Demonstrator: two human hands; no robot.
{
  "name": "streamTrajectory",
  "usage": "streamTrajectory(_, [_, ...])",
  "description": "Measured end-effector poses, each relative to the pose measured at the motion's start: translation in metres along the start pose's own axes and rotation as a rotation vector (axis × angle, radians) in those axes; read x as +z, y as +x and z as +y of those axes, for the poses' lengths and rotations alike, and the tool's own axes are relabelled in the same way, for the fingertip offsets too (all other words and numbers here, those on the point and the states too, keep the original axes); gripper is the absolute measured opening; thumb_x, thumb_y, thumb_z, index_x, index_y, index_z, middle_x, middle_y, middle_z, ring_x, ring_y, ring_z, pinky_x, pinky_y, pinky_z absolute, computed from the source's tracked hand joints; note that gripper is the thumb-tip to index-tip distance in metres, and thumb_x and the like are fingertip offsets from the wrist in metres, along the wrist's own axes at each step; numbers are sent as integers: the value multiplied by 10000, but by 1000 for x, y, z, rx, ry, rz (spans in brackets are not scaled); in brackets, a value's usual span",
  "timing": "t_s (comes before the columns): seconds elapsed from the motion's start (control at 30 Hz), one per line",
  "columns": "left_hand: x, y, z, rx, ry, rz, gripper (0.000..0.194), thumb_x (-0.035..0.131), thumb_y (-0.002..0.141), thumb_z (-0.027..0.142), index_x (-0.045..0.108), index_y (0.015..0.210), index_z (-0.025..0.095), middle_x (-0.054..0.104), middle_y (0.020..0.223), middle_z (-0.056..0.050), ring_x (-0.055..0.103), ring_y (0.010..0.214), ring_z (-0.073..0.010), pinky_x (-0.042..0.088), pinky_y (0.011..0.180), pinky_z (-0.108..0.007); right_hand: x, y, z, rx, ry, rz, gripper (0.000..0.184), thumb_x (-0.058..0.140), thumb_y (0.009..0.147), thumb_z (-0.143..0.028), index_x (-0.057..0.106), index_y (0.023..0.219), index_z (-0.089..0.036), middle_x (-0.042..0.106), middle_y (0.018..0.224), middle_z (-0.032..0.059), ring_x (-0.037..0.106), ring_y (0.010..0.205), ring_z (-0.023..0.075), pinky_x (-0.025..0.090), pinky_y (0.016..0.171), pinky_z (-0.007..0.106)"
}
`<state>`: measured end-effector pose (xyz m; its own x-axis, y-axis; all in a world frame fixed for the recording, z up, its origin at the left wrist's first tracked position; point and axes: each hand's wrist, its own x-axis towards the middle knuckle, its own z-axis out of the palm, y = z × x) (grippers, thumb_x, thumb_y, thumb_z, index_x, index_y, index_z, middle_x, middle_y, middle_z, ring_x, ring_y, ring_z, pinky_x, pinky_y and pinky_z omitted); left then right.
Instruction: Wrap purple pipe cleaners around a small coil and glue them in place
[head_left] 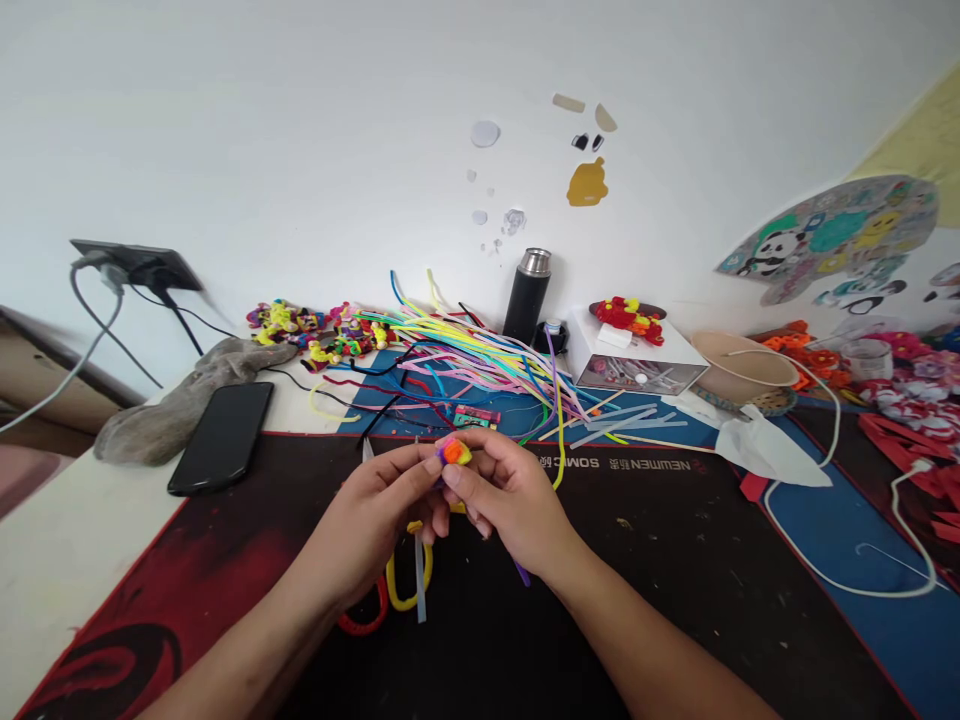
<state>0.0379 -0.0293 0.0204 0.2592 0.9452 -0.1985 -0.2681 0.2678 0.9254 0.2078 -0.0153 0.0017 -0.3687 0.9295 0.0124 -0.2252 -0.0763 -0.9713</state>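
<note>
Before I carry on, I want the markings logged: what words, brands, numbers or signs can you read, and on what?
"SOMIC": far edge of the black desk mat.
"NEWMEN": same edge, farther right.
Characters beside both brands: too small to read surely.
Small pink-and-green packet: markings too small to read.
Patterned wall stickers at right: any lettering too small to read.
No readable numbers.

I've got a white wall (337, 150) (yellow sticker (587, 185) on it), dark socket plate (139, 254) far left, pale surface (90, 545) below, soft light.
</note>
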Motion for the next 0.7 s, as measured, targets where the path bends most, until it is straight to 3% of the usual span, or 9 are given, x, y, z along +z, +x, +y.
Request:
streamTrajectory(0.2, [2,-3,7,-22,-96,-42,410,913,803,535,809,869,144,712,644,-58,638,569,-173,467,511,-247,-3,1,-2,33,56,11,466,862,866,-551,714,1157,-218,668,713,-50,465,437,72,358,414,216])
streamTrajectory(0.57, [-3,2,-1,-27,-68,32,409,948,769,533,802,837,158,693,658,-20,590,524,-117,444,492,-212,1,-1,2,17,53,-23,399,836,904,-483,691,1151,-203,697,743,-42,479,439,62,338,414,204])
streamTrajectory(0.7, [-3,-1,1,-34,-91,1,398,942,787,525,802,847,158,704,658,-30,611,548,-127,446,505,-210,1,0,0,14,51,-23,404,842,896,-496,691,1133,-205,680,717,-50,467,429,62,338,414,208])
